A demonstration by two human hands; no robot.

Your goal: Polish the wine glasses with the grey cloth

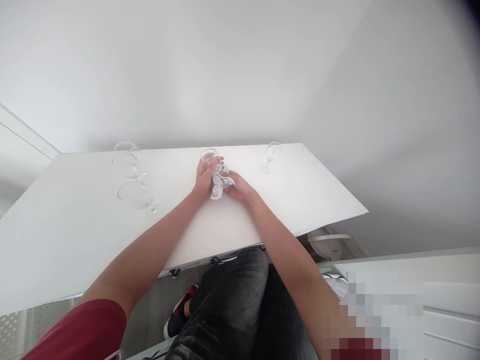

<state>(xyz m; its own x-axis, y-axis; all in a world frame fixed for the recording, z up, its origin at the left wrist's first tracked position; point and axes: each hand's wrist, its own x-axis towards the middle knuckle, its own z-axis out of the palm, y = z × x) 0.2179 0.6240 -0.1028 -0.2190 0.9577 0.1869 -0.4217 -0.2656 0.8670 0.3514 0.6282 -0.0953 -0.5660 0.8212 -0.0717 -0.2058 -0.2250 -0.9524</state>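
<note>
My left hand [204, 179] is closed around the bowl of a clear wine glass [209, 154], its rim turned up and away from me. My right hand [240, 186] grips a crumpled white cloth [218, 189], which is pressed against the lower part of that glass. The stem and foot are hidden by the cloth and fingers. Both hands are just above the middle of a white table [213, 225].
To the left on the table are clear stemmed glasses, a nearer one [135, 195] and a farther one [127, 162]. A smaller stemmed glass [272, 151] stands near the back right. Behind the table rises a pale wall [187, 75]; a white round-based object [326, 245] sits below the right edge.
</note>
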